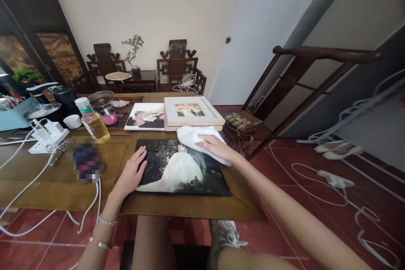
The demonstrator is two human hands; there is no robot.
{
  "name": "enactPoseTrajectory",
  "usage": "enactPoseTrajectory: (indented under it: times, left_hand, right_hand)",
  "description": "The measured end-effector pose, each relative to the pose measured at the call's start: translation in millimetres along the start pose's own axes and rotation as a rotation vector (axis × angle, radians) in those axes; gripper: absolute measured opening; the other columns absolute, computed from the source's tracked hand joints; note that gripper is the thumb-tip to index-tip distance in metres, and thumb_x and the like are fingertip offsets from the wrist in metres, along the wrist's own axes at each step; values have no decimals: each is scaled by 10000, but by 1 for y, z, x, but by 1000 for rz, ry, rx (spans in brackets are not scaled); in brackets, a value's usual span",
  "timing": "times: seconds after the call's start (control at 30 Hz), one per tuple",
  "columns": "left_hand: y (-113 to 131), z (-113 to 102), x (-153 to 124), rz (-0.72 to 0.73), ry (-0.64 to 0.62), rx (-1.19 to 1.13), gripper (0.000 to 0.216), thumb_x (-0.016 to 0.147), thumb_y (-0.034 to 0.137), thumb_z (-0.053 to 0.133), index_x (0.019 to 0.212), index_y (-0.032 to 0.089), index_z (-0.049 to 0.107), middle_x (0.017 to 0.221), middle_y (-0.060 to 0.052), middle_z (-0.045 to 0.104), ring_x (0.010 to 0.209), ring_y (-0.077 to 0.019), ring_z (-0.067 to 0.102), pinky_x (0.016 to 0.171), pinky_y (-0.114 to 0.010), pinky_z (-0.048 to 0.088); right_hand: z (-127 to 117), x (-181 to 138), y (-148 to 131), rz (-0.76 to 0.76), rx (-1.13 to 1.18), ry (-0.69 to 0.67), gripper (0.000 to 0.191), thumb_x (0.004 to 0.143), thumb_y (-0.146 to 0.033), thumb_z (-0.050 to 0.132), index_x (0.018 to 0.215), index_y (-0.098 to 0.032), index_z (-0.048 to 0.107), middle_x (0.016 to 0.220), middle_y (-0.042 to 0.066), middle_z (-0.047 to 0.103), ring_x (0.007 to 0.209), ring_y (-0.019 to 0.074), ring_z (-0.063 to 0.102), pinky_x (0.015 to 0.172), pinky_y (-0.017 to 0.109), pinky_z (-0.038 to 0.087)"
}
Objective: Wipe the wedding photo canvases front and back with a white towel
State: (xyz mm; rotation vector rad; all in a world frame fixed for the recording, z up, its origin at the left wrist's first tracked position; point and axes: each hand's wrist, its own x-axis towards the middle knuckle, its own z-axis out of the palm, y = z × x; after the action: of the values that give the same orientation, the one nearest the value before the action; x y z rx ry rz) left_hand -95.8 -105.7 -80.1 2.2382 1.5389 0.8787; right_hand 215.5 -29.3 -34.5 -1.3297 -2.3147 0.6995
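Note:
A dark photo panel (185, 173) showing a white wedding dress lies flat near the table's front edge. On its left edge rests my left hand (133, 169), fingers stretched out and holding nothing. My right hand (215, 147) presses on a white cloth (189, 136) spread over the panel's upper right corner, its fingers bent on the fabric. Part of the picture beneath the cloth is hidden. Just behind the panel are a white-edged photo print (145, 117) and a pale framed picture (193, 112), which sits on another pale frame.
On the wooden table (186, 209), a bottle of yellow liquid (92, 120), a pink cup (108, 116), a white bowl (72, 121) and a power strip (49, 137) with cables stand at left. A wooden chair (295, 80) holding a plaid bag (238, 122) is at right.

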Motion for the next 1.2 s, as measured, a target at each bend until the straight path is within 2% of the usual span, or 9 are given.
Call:
enactPoseTrajectory:
  times: [0.13,0.3,0.43,0.53,0.63,0.77,0.9,1.03,1.2]
  left_hand:
    - [0,1,0,-9,9,-2,414,914,299,365,1286,154,470,1413,-110,402,1338,-205,309,1103,-430,259]
    - [-2,3,1,0,22,-4,417,910,301,369,1282,145,475,1406,-115,412,1333,-212,321,1100,-434,264]
    - [-2,3,1,6,17,3,417,910,300,365,1282,148,475,1407,-111,412,1332,-210,323,1099,-433,266]
    - [-1,2,1,8,5,15,420,913,300,357,1288,147,468,1412,-111,404,1334,-210,318,1098,-436,267]
    - [-2,1,0,9,-2,23,425,914,302,355,1296,146,460,1418,-112,394,1337,-210,312,1098,-434,266]
    - [-1,0,0,12,-3,7,418,914,303,360,1298,168,458,1420,-104,394,1338,-212,310,1097,-440,267]
    - [-1,0,0,4,1,-6,418,916,308,357,1290,160,467,1418,-109,396,1338,-209,309,1103,-430,257]
    - [-1,1,0,-2,10,-8,414,920,301,343,1292,166,466,1417,-104,399,1335,-213,315,1101,-443,258]
    - [0,3,1,2,12,8,419,926,288,316,1283,136,473,1408,-120,407,1335,-213,316,1102,-444,259]
  right_hand:
    - [8,-17,-8,40,-26,2,218,828,-314,391,865,-195,570,1118,85,596,1268,352,339,984,501,306]
    - [16,-98,-34,35,-57,-146,227,855,-342,398,890,-210,578,1404,49,401,1371,323,108,1043,495,249]
    - [9,-144,-48,6,-22,-309,226,851,-320,406,905,-217,600,1434,41,360,1372,314,108,1047,490,255]
    - [7,-140,-40,55,19,-306,258,822,-341,440,970,-210,606,1408,81,396,1344,337,214,1029,504,275]
    - [8,-102,-23,70,43,-188,330,798,-386,463,1039,-200,590,1344,105,458,1309,344,284,1021,506,274]
    - [6,-31,-10,-35,9,-52,218,801,-348,425,763,-191,572,965,63,624,1120,301,486,952,437,357]
    - [14,4,-19,-25,-11,60,182,822,-272,379,701,-200,495,790,29,598,919,251,560,948,443,341]
    - [32,-30,-47,-41,-57,70,150,816,-180,386,720,-206,497,850,36,632,974,243,568,1044,479,207]
    - [32,-102,-87,-273,-39,-235,169,777,-115,422,791,-207,563,1231,59,567,1305,244,330,1093,456,161]
